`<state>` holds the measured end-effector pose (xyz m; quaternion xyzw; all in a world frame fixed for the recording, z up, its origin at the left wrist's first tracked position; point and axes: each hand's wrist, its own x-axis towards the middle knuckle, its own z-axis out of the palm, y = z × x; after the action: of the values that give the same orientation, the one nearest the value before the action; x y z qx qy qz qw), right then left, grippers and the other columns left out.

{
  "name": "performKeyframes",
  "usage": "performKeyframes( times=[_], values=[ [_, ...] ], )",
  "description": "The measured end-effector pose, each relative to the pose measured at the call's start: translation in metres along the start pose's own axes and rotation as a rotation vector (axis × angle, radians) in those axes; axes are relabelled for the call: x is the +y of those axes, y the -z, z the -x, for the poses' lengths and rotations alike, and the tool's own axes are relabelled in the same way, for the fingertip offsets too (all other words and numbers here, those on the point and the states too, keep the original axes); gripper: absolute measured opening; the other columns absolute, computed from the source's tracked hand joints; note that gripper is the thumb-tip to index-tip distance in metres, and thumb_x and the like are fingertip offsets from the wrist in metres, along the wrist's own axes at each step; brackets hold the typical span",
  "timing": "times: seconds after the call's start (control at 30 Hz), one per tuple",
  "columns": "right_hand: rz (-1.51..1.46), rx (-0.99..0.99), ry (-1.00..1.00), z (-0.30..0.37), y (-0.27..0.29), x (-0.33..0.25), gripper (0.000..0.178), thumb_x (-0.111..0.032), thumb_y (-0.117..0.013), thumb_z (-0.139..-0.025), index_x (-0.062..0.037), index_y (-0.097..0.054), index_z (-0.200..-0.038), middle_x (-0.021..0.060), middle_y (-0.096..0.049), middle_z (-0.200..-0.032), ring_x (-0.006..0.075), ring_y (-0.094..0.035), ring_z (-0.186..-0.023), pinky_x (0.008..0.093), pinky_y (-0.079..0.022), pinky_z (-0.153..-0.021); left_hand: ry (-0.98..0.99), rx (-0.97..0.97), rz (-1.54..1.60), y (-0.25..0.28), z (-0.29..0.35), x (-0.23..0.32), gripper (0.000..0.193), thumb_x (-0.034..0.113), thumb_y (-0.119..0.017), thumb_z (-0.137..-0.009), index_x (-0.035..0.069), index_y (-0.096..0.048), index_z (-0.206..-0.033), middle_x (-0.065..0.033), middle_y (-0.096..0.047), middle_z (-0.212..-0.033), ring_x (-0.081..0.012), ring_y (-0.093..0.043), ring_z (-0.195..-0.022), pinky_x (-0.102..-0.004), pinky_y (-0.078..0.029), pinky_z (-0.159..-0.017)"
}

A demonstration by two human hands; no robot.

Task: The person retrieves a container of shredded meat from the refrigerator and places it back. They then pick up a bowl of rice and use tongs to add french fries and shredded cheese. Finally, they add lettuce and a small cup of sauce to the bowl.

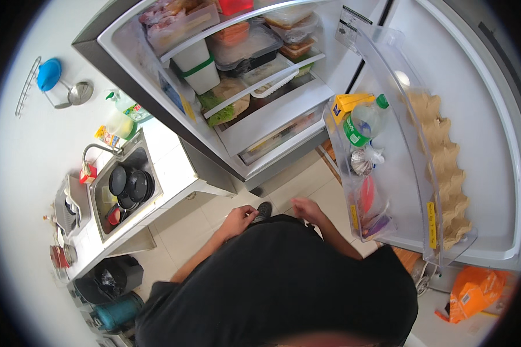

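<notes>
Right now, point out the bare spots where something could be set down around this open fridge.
Free: the tiled counter between sink and fridge, and the floor tiles before the fridge, beside both empty hands, left hand and right hand. Crowded: the fridge shelves, the door bin and the pan-filled sink.

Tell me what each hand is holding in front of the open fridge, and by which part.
Nothing is held. The left hand and the right hand are both empty, loosely curled at waist height, apart from the open fridge and its door shelves.
</notes>
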<state>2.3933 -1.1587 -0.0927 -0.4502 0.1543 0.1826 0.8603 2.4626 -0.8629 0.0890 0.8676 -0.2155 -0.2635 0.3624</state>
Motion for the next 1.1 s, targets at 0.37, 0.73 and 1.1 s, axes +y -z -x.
performKeyframes(
  times=[0.37,0.73,1.1],
  values=[
    [-0.412,0.680,-0.277,0.169,0.210,0.105,0.007,-0.015,-0.056,-0.093,-0.0114,-0.050,-0.093,0.0037,-0.046,-0.064,0.0166,-0.051,-0.054,0.0314,-0.050,-0.053,-0.153,0.020,0.036,-0.040,-0.017,0.000,0.025,0.010,-0.055,-0.084,0.002,-0.063,-0.107,-0.0189,-0.068,-0.097,-0.0364,-0.064,-0.096,-0.0431,-0.050,-0.085],
    [0.324,0.963,0.026,0.237,0.259,0.102,0.023,-0.014,-0.072,-0.082,-0.0108,-0.055,-0.097,0.0013,-0.050,-0.069,0.0177,-0.054,-0.058,0.0343,-0.049,-0.051,0.012,-0.034,0.010,-0.089,0.050,-0.046,0.029,0.018,-0.058,-0.089,0.003,-0.064,-0.113,-0.0158,-0.071,-0.100,-0.0323,-0.068,-0.090,-0.0412,-0.053,-0.083],
    [0.566,0.651,-0.275,0.203,0.127,0.099,0.033,-0.032,-0.078,-0.081,-0.0124,-0.056,-0.095,0.0008,-0.050,-0.070,0.0143,-0.052,-0.057,0.0319,-0.047,-0.049,-0.670,0.849,-0.146,0.097,0.314,0.148,0.032,0.009,-0.069,-0.079,0.006,-0.062,-0.111,-0.0109,-0.064,-0.106,-0.0300,-0.062,-0.092,-0.0396,-0.050,-0.076]
  ],
)
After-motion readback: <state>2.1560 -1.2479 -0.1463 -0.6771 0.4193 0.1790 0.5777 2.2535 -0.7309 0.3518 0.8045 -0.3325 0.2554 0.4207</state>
